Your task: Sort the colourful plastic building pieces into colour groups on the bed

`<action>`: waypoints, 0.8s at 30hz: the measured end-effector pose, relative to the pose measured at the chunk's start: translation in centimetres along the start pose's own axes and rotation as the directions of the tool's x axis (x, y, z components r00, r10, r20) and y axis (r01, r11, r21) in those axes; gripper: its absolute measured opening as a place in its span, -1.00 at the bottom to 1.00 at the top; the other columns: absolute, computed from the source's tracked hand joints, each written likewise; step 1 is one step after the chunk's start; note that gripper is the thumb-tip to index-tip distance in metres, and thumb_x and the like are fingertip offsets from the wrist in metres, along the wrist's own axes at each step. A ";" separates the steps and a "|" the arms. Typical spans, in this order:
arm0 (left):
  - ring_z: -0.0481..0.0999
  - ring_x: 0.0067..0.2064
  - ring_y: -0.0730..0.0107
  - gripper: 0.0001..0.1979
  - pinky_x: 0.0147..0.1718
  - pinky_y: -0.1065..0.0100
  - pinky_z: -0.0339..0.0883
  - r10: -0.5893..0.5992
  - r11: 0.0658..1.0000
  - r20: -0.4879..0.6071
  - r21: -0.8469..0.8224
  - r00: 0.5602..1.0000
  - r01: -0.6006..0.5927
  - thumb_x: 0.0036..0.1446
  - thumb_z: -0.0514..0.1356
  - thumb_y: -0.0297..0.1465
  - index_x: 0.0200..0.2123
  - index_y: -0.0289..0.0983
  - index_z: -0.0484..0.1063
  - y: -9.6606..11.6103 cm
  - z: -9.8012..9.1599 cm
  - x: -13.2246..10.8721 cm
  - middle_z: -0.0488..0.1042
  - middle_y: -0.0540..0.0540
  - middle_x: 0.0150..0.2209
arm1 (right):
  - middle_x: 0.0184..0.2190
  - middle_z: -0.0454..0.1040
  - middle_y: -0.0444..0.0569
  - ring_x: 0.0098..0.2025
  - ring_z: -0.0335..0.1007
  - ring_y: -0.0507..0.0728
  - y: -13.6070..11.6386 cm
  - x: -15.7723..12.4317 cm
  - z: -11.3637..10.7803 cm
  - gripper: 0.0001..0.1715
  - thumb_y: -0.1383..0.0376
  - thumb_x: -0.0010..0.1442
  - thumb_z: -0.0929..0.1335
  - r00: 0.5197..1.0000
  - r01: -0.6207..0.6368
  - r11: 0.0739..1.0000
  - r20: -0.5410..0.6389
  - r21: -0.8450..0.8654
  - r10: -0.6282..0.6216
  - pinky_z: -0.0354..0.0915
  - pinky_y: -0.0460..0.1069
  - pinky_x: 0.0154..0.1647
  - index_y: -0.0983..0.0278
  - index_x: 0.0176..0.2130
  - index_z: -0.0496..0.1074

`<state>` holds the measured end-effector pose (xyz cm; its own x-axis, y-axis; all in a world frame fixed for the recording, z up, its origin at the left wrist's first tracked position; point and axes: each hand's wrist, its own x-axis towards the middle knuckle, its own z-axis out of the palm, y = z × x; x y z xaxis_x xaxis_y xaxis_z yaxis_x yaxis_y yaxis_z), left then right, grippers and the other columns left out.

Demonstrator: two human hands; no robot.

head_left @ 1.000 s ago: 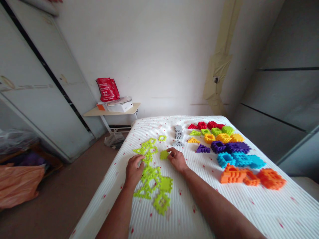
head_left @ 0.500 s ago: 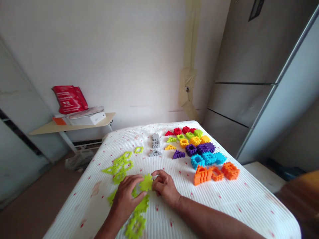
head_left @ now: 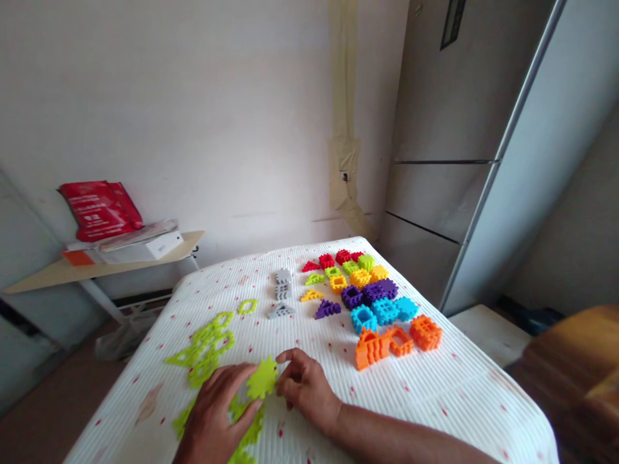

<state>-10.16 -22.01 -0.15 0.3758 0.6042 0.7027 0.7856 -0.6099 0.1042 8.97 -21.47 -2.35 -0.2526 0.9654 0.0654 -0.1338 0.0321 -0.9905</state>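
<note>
Both my hands meet at a solid lime-green toothed square piece [head_left: 262, 379] near the front of the white mattress [head_left: 464, 393]. My left hand [head_left: 216, 409] grips its left edge with the fingers curled, lying over other lime-green pieces [head_left: 246, 430]. My right hand [head_left: 304, 386] pinches the piece's right edge. More lime-green open-frame pieces [head_left: 206, 340] lie linked just beyond my left hand, and a single frame [head_left: 247, 306] lies farther back.
Piles of pieces sorted by colour lie to the right: orange [head_left: 396, 341], blue [head_left: 382, 312], purple [head_left: 365, 294], yellow [head_left: 355, 279], red [head_left: 333, 260], and grey [head_left: 282, 290]. A side table [head_left: 101, 267] with a red bag [head_left: 99, 209] stands left. A wooden surface [head_left: 570, 374] is at right.
The view has swung to the right and tipped. Both hands have drawn the solid green piece nearer to me, the left hand now gripping it too.
</note>
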 end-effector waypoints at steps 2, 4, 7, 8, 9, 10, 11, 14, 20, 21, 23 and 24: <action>0.49 -0.22 0.28 -0.64 -0.25 0.30 0.43 0.008 1.000 -0.007 0.011 1.000 -0.008 -0.05 0.20 -0.34 -0.10 -0.13 0.34 0.7 -0.5 0.8 0.50 -0.04 -0.24 | -0.39 0.43 -0.13 -0.52 0.26 -0.02 -1.7 -1.1 -1.1 -0.58 0.34 -0.06 0.34 0.991 0.137 0.949 0.024 -0.283 -0.135 0.25 -0.11 -0.50 0.21 -0.13 0.33; 0.49 -0.21 0.26 -0.62 -0.24 0.27 0.43 0.006 1.000 -0.016 0.017 1.000 -0.006 -0.04 0.19 -0.33 -0.08 -0.14 0.33 1.7 -0.8 1.6 0.49 -0.06 -0.23 | -0.14 0.41 -0.01 -0.27 0.34 0.07 -4.1 -2.2 -2.4 -0.52 0.34 -0.03 0.37 0.952 0.299 0.798 0.102 -0.524 -0.290 0.30 -0.03 -0.28 0.19 -0.05 0.34; 0.48 -0.18 0.23 -0.61 -0.23 0.23 0.43 0.022 1.000 -0.028 -0.006 0.999 -0.022 -0.04 0.19 -0.33 -0.07 -0.13 0.31 3.9 -0.8 2.8 0.49 -0.08 -0.20 | 0.09 0.29 0.04 0.02 0.22 0.21 -7.6 -3.3 -4.2 -0.42 0.26 0.02 0.39 0.893 0.441 0.572 0.274 -0.691 -0.358 0.22 0.10 -0.02 0.15 0.06 0.29; 0.48 -0.16 0.21 -0.61 -0.22 0.21 0.43 0.035 0.999 -0.031 -0.020 0.999 -0.035 -0.04 0.19 -0.34 -0.07 -0.12 0.31 4.6 -0.7 3.2 0.50 -0.09 -0.20 | 0.10 0.30 0.03 0.02 0.21 0.23 -8.5 -3.4 -4.8 -0.41 0.24 0.02 0.39 0.884 0.460 0.522 0.317 -0.718 -0.343 0.20 0.12 -0.01 0.14 0.06 0.29; 0.47 -0.15 0.20 -0.61 -0.21 0.20 0.43 0.049 0.998 -0.030 -0.033 0.998 -0.050 -0.04 0.19 -0.35 -0.07 -0.12 0.31 5.3 -0.5 3.5 0.50 -0.09 -0.19 | 0.08 0.32 0.03 0.00 0.23 0.23 -9.2 -3.5 -5.3 -0.43 0.25 0.02 0.39 0.878 0.474 0.486 0.349 -0.735 -0.328 0.20 0.12 -0.02 0.14 0.06 0.30; 0.47 -0.14 0.19 -0.60 -0.20 0.19 0.42 0.066 0.997 -0.030 -0.043 0.997 -0.068 -0.04 0.19 -0.36 -0.06 -0.12 0.30 6.0 -0.3 3.8 0.50 -0.10 -0.19 | 0.05 0.35 0.02 -0.03 0.25 0.22 -9.8 -3.6 -5.8 -0.45 0.26 0.03 0.39 0.871 0.488 0.462 0.374 -0.741 -0.318 0.21 0.11 -0.03 0.14 0.04 0.32; 0.46 -0.12 0.19 -0.60 -0.18 0.18 0.42 0.082 0.995 -0.031 -0.049 0.996 -0.084 -0.03 0.19 -0.38 -0.06 -0.12 0.30 6.6 0.0 4.1 0.50 -0.11 -0.18 | 0.02 0.37 0.02 -0.04 0.26 0.21 -10.2 -3.6 -6.3 -0.47 0.27 0.04 0.38 0.864 0.499 0.450 0.391 -0.740 -0.316 0.21 0.10 -0.04 0.14 0.04 0.33; 0.45 -0.10 0.17 -0.61 -0.16 0.17 0.40 0.118 0.991 -0.033 -0.055 0.992 -0.120 -0.02 0.18 -0.42 -0.06 -0.14 0.29 7.9 0.8 4.9 0.50 -0.12 -0.17 | -0.02 0.40 0.02 -0.07 0.28 0.19 -11.0 -3.7 -7.6 -0.50 0.32 0.06 0.36 0.844 0.533 0.431 0.418 -0.728 -0.338 0.20 0.08 -0.04 0.14 0.03 0.33; 0.44 -0.10 0.17 -0.57 -0.18 0.17 0.40 0.081 0.994 -0.058 -0.074 0.995 -0.085 0.00 0.20 -0.34 -0.01 -0.15 0.27 9.7 2.6 7.0 0.48 -0.14 -0.15 | -0.04 0.43 0.03 -0.09 0.30 0.21 -12.6 -3.2 -10.5 -0.47 0.34 0.04 0.38 0.836 0.543 0.327 0.462 -0.773 -0.296 0.21 0.09 -0.08 0.17 0.03 0.34; 0.43 -0.08 0.15 -0.52 -0.17 0.16 0.40 0.059 0.995 -0.061 -0.076 0.996 -0.064 0.00 0.20 -0.30 0.03 -0.15 0.25 9.8 2.9 7.3 0.47 -0.15 -0.12 | -0.04 0.43 0.02 -0.08 0.31 0.21 -13.0 -2.7 -11.4 -0.47 0.33 0.03 0.39 0.833 0.548 0.318 0.470 -0.773 -0.293 0.20 0.09 -0.07 0.17 0.03 0.35; 0.40 -0.02 0.12 -0.44 -0.14 0.12 0.39 0.010 0.997 -0.068 -0.078 0.998 -0.016 0.02 0.18 -0.25 0.11 -0.15 0.18 9.4 3.2 7.6 0.43 -0.17 -0.04 | -0.07 0.46 0.00 -0.08 0.33 0.20 -13.7 -1.1 -14.1 -0.50 0.30 0.03 0.40 0.830 0.547 0.323 0.453 -0.772 -0.324 0.20 0.09 -0.04 0.16 0.01 0.37; 0.39 -0.01 0.11 -0.42 -0.13 0.09 0.39 -0.019 0.997 -0.076 -0.076 0.997 0.014 0.03 0.17 -0.23 0.14 -0.14 0.16 8.9 3.2 7.5 0.41 -0.16 -0.02 | -0.10 0.47 -0.01 -0.09 0.34 0.19 -14.1 0.0 -15.8 -0.52 0.29 0.03 0.40 0.835 0.533 0.332 0.420 -0.778 -0.355 0.20 0.09 -0.04 0.16 0.00 0.39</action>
<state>1.16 -21.27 3.79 0.3222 0.5753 0.7518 0.7512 -0.6387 0.1667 26.02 -17.78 9.68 -0.5660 0.6858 0.4575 0.5669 0.7267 -0.3879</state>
